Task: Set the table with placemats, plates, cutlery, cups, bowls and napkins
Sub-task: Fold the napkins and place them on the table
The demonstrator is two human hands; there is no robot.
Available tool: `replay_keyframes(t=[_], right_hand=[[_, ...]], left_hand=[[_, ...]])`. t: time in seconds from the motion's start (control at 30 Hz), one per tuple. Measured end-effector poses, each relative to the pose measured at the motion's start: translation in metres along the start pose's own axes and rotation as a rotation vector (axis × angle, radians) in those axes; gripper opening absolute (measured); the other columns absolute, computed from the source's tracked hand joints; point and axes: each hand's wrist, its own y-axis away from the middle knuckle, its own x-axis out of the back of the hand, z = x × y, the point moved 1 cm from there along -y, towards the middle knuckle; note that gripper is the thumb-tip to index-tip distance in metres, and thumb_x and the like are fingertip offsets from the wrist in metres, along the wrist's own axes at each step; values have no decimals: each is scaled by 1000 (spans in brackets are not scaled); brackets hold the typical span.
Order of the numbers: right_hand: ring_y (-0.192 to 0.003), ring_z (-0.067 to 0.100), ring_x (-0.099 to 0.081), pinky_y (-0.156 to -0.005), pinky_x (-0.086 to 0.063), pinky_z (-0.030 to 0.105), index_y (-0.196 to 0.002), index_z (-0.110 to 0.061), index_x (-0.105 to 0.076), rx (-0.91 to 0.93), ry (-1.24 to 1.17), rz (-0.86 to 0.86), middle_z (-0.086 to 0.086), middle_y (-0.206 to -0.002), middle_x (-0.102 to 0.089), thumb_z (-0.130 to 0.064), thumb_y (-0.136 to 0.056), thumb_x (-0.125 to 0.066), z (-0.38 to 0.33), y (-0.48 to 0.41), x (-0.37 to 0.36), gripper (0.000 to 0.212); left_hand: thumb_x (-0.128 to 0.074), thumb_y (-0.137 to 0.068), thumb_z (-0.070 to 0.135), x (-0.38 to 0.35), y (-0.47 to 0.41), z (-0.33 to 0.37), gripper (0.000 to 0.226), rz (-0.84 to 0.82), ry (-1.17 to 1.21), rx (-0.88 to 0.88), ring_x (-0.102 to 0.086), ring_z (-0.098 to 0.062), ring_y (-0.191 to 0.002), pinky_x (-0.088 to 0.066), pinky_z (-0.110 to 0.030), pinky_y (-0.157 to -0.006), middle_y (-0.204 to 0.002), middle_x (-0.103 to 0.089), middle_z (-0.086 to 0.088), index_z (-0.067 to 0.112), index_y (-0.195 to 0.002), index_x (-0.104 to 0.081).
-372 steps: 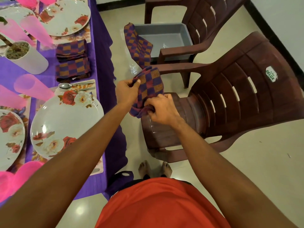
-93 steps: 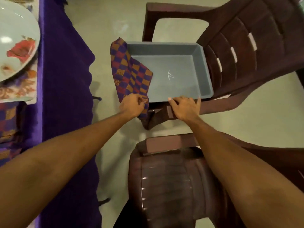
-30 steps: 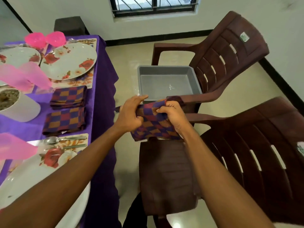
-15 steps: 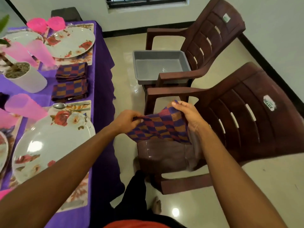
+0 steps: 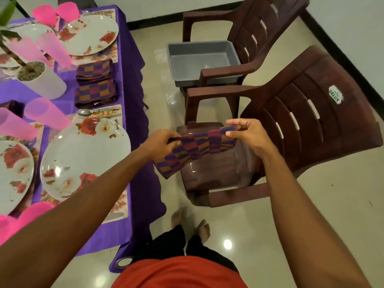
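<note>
A checked purple, red and orange napkin (image 5: pixel 195 148) hangs stretched between my hands above the seat of the near brown chair (image 5: pixel 301 129). My left hand (image 5: pixel 160 144) grips its left end and my right hand (image 5: pixel 247 134) pinches its right edge between thumb and fingers. On the purple-clothed table (image 5: pixel 133 80) to the left lie two folded napkins (image 5: pixel 95 84) of the same cloth, between floral plates (image 5: pixel 85 156) on placemats. A spoon (image 5: pixel 85 111) rests above the near plate.
An empty grey tub (image 5: pixel 201 59) sits on the far brown chair (image 5: pixel 249 28). Pink cups (image 5: pixel 46 114), pink bowls (image 5: pixel 44 14) and a white plant pot (image 5: pixel 39 80) stand on the table. My bare feet (image 5: pixel 191 223) are on the tiled floor beside the table edge.
The napkin came out of the grey tub and is now pulled flatter and wider between my hands, lower over the near chair seat. The view tilted down toward my feet.
</note>
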Motion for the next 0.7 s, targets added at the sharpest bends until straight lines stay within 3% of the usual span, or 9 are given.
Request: replay_keyframes(t=[0.1, 0.17, 0.27, 0.33, 0.4, 0.5, 0.6, 0.7], right_hand=[[-77, 12, -68, -74, -56, 31, -92, -18, -79, 106, 337, 87, 1, -86, -70, -14, -84, -81, 1, 5, -1, 9], [-80, 8, -63, -72, -52, 19, -87, -21, -77, 165, 286, 171, -1, -92, -62, -15, -83, -82, -2, 11, 2, 9], [-82, 6, -67, -75, -54, 21, -86, -22, -76, 186, 153, 183, -4, -92, -67, -10, -85, -79, -6, 22, 7, 12], [-74, 6, -70, -71, -56, 24, -92, -11, -77, 148, 95, 223, -6, -82, -74, -9, -87, -76, -5, 33, 8, 6], [-73, 11, -73, -70, -58, 29, -99, -4, -77, 139, 51, 341, -4, -79, -77, -11, -88, -76, -1, 46, 5, 13], [-78, 11, -74, -72, -62, 33, -101, -10, -78, 164, 134, 571, -2, -85, -76, -23, -90, -75, 2, 70, -12, 17], [-83, 10, -73, -79, -60, 41, -100, -16, -80, 185, 217, 831, -5, -87, -76, -37, -91, -70, 6, 105, -48, 25], [-84, 9, -71, -81, -58, 35, -102, -14, -80, 285, 256, 892, -4, -90, -75, -31, -90, -72, 6, 149, -111, 22]], left_hand=[[-58, -98, 23, 0, 11, 2, 18, -43, -93, -54, -59, -11, -74, -41, -23, -66, -87, -68, 9, 18, -109, -72], [-59, -96, 23, -1, 17, -2, 18, -118, -188, -82, -60, -15, -79, -42, -27, -69, -93, -70, 2, 17, -109, -70], [-57, -98, 28, -11, 32, -16, 26, -148, -275, -8, -57, -11, -84, -40, -25, -72, -102, -71, -2, 14, -116, -69], [-58, -99, 27, -16, 45, -23, 26, -22, -78, 67, -63, -12, -83, -49, -27, -74, -99, -74, -2, 12, -114, -72], [-61, -98, 28, -17, 57, -27, 24, 111, 221, 143, -70, -14, -84, -57, -30, -79, -93, -76, 0, 11, -107, -76], [-64, -96, 29, -10, 70, -22, 24, 216, 457, 170, -73, -11, -86, -58, -25, -78, -92, -76, 2, 11, -107, -75], [-64, -96, 25, -12, 89, -7, 19, 369, 682, 277, -72, -5, -75, -56, -19, -66, -90, -75, -2, 11, -104, -74], [-68, -94, 29, -21, 114, 7, 19, 479, 836, 355, -73, -12, -79, -60, -32, -73, -87, -77, 1, 16, -103, -77]])
